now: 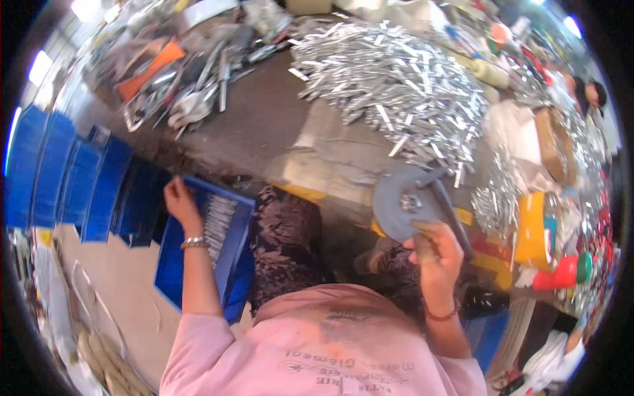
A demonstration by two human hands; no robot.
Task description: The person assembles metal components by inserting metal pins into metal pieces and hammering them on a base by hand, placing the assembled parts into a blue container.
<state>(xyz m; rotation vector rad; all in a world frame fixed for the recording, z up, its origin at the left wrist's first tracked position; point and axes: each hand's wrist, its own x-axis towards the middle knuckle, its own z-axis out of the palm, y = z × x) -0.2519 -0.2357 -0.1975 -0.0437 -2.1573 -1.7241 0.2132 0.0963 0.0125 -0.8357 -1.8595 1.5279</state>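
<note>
My left hand [179, 200] is over the far left rim of a blue plastic bin [173, 264], its fingers curled together; whatever they may hold is too small to make out. Inside the bin lies a row of slim silver metal pieces [218, 221]. On the right, my right hand [436, 247] is closed at the lower edge of a round grey metal fixture [396, 204]. This fixture has a bolt at its centre and a bar along its right side. The fingers overlap its edge, and anything pinched in them is hidden.
A big heap of shiny metal strips [396, 86] covers the far middle of the worktable [264, 112]. Tools and an orange piece [152, 69] lie far left. Stacked blue bins [79, 178] stand at the left. Yellow [531, 228] and red [558, 274] containers are at the right.
</note>
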